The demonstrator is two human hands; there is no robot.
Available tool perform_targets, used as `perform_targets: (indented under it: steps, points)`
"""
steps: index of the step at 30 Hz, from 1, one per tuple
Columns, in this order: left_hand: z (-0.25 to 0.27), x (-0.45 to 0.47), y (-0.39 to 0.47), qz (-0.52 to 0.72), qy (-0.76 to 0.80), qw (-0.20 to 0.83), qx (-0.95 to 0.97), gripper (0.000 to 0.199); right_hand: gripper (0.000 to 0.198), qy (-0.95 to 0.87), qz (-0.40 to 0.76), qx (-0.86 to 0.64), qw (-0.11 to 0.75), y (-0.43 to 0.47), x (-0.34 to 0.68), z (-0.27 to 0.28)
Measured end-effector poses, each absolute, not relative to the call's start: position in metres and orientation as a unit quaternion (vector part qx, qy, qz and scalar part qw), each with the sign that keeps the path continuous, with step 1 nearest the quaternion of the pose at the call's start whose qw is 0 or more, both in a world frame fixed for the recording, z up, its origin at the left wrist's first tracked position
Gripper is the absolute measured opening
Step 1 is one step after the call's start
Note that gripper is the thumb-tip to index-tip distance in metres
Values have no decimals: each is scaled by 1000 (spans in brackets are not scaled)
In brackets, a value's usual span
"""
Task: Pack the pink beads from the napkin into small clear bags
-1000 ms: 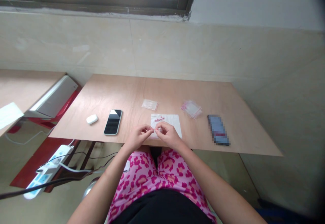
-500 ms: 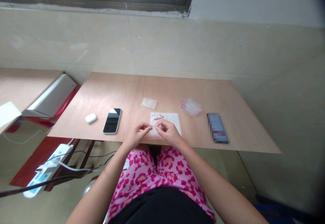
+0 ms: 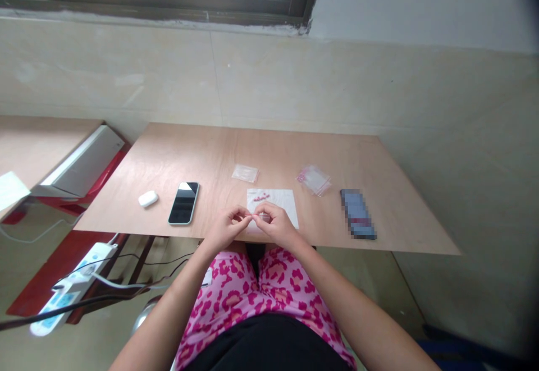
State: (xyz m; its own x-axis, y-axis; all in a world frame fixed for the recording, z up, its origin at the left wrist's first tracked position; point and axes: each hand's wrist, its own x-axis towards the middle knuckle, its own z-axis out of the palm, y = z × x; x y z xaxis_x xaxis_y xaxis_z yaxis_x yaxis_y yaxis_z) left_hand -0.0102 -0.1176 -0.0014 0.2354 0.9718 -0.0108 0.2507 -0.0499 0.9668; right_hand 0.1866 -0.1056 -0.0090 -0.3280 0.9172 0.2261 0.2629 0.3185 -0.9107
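Observation:
Over the front part of a white sheet [image 3: 288, 202], my left hand [image 3: 229, 226] and my right hand [image 3: 275, 224] meet with their fingertips almost touching. Each pinches thumb against forefinger on a thin pink strand [image 3: 253, 216], of which only a small bit shows between them. Whether it is a thread or a thin stick is too small to tell. Several small pink pieces [image 3: 261, 197] lie on the sheet just beyond my fingers. Behind the sheet are a small clear plastic bag [image 3: 245, 173] on the left and a pile of clear bags with pink marks [image 3: 314, 181] on the right.
A phone [image 3: 184, 203] and a white earbud case [image 3: 148, 198] lie left on the wooden table [image 3: 202, 146]. A blurred-out phone [image 3: 358, 214] lies right. Below the table's left edge hangs a power strip [image 3: 76, 287] with cables. A tiled wall [image 3: 273, 85] stands behind.
My two hands have come closer together, so the stretch of pink strand showing between them is shorter. The view has shifted slightly; the things on the table lie as before.

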Motion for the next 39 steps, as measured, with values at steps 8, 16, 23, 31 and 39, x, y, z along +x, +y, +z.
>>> perform_targets:
  steps: [8,16,23,31,39]
  points:
    - [-6,-16,-115,374,499,497,603,31,26,-683,423,-448,393,-103,190,-6]
    - [-5,-22,-108,405,523,514,546,30,26,-659,434,-457,411,-96,199,-5]
    - [-13,-22,-105,428,529,509,527,32,24,-671,432,-453,397,-94,200,-4]
    - [-12,-11,-108,469,481,528,520,29,27,-659,456,-464,379,-97,198,-6]
    - [-13,3,-122,419,428,633,491,38,33,-604,613,-402,313,-99,195,-6]
